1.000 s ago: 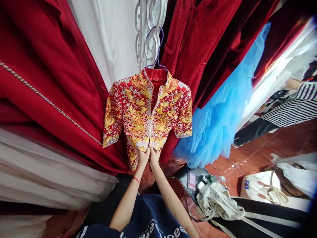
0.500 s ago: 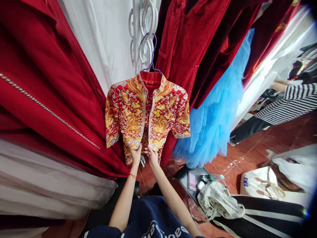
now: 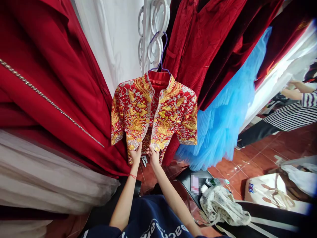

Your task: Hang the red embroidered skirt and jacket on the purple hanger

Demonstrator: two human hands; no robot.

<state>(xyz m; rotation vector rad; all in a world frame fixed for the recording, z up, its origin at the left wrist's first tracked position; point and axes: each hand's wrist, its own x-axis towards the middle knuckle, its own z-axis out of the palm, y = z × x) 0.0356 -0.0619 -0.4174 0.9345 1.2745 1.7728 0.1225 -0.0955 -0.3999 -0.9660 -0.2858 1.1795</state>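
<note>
A short-sleeved red jacket with gold and silver embroidery hangs in front of me, its front parted. Its purple hanger hooks onto a white stand with ring shapes. My left hand, with a red string at the wrist, is closed on the lower corner of the front panel on the left. At the matching corner on the right, my right hand grips the hem, some of its fingers bent inward. Small pale clips show below, between the hands.
Red gowns and a blue tulle dress hang to the right, a long red gown to the left. A black chair holds a patterned cloth bag and a bottle. A person in a striped top stands at right.
My view has shifted slightly, so the jacket and gowns appear further right. Both hands keep their hold on the jacket's lower corners. The person in stripes has moved their arms.
</note>
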